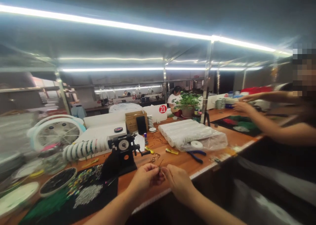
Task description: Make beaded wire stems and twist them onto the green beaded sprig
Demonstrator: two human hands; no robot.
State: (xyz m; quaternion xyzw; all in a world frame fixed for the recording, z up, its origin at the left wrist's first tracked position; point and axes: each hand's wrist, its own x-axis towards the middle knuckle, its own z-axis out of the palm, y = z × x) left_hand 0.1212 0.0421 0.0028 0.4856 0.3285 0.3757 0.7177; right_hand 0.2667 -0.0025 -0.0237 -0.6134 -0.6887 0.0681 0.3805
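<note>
Over the front edge of the wooden table, my left hand (pixel 145 179) and my right hand (pixel 179 182) meet fingertip to fingertip, both closed in a pinch. What they hold is too small to make out; a thin dark strand shows at the fingertips. Just beyond them, short dark strands (pixel 155 157) lie scattered on the wood. A black hand-cranked winder (pixel 123 149) stands left of my hands, with a row of white spools (pixel 86 149) on its shaft. Blue-handled pliers (pixel 196 155) and a yellow tube-like piece (pixel 172 151) rest to the right.
At left, a black mat (pixel 108 193) carries clear and coloured beads beside a bowl of black pieces (pixel 59 182) and a fan (pixel 56 132). Plastic-wrapped white rolls (pixel 190 132) lie beyond the pliers. A co-worker's hands (pixel 243 104) reach in over another black mat at right.
</note>
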